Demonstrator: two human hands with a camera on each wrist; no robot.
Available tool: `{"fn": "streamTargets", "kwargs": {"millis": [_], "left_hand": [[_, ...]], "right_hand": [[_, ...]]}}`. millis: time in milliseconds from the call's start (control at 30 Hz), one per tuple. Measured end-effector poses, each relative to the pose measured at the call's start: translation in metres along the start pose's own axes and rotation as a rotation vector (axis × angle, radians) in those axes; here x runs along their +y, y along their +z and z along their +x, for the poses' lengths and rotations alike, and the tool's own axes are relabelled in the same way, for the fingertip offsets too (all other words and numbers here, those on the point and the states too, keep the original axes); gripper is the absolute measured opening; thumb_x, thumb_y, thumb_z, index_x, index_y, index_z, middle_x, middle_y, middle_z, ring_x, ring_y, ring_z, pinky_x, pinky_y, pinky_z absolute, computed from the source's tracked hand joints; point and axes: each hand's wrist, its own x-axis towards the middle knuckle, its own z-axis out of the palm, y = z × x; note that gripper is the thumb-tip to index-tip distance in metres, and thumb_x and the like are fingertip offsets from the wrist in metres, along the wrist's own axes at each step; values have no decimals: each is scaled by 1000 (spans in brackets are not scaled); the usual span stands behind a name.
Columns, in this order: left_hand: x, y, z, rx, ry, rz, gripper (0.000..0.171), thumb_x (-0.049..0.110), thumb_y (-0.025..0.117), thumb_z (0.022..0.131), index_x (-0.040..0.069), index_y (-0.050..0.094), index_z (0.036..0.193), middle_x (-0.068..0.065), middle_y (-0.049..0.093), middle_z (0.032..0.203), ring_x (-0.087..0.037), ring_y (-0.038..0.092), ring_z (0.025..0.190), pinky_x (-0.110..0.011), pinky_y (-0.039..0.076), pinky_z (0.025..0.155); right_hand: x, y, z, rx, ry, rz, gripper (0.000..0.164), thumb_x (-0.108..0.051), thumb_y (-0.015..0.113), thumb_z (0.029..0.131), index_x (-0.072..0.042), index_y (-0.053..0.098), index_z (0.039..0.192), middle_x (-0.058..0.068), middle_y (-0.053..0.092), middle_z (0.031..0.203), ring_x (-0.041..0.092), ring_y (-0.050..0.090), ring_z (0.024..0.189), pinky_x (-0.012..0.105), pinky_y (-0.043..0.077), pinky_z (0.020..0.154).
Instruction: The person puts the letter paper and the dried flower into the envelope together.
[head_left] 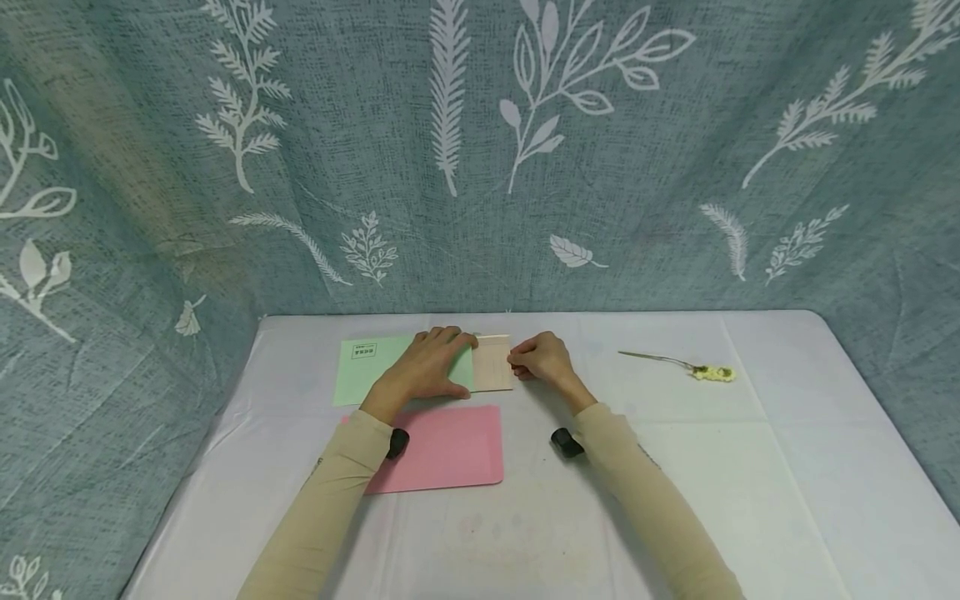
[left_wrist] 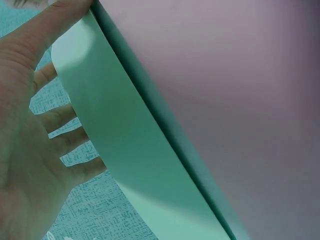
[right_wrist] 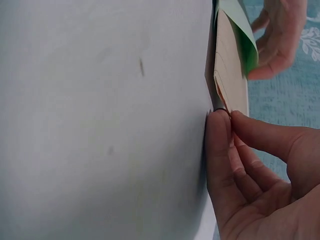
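A light green envelope (head_left: 386, 358) with a small printed box near its upper left corner lies toward the back of the table. My left hand (head_left: 426, 367) spans it near its right end, thumb at the near edge and fingers at the far edge, gripping it across. From that end sticks out a beige sheet (head_left: 492, 363), partly hidden inside the green envelope. My right hand (head_left: 543, 360) pinches the beige sheet's right edge between thumb and forefinger. In the right wrist view, the envelope's mouth (right_wrist: 240, 20) bulges and the beige sheet's edge (right_wrist: 230, 75) shows a split between layers.
A pink envelope (head_left: 450, 446) lies nearer, partly under my left forearm. Off to the right is a thin metal stick (head_left: 652, 357) with a yellow piece (head_left: 712, 373) at its end. A white cloth covers the table (head_left: 540, 533); a patterned grey-green curtain (head_left: 480, 233) hangs behind it.
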Motion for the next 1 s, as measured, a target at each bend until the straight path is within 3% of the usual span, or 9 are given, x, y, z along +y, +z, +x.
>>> {"fn": "streamTargets", "kwargs": {"millis": [267, 567, 1000], "left_hand": [[1, 1, 1, -14, -8, 1, 75, 42, 85, 73, 16, 51, 135, -14, 47, 140, -35, 43, 129, -58, 34, 106], [-2, 3, 0, -10, -5, -1, 75, 42, 85, 74, 17, 51, 136, -13, 46, 140, -35, 43, 129, -58, 34, 105], [0, 2, -1, -17, -18, 26, 83, 43, 85, 74, 15, 47, 142, -15, 45, 143, -36, 42, 130, -58, 34, 106]], "right_hand": [[-1, 12, 5, -20, 1, 24, 16, -3, 70, 88, 10, 73, 97, 20, 72, 81, 9, 65, 55, 25, 58, 58], [-5, 29, 8, -20, -26, -52, 14, -9, 73, 88, 3, 76, 94, 12, 73, 76, 6, 63, 55, 23, 56, 57], [-11, 43, 6, -62, -54, -7, 14, -5, 71, 87, 6, 76, 95, 14, 72, 75, 5, 61, 50, 22, 55, 54]]}}
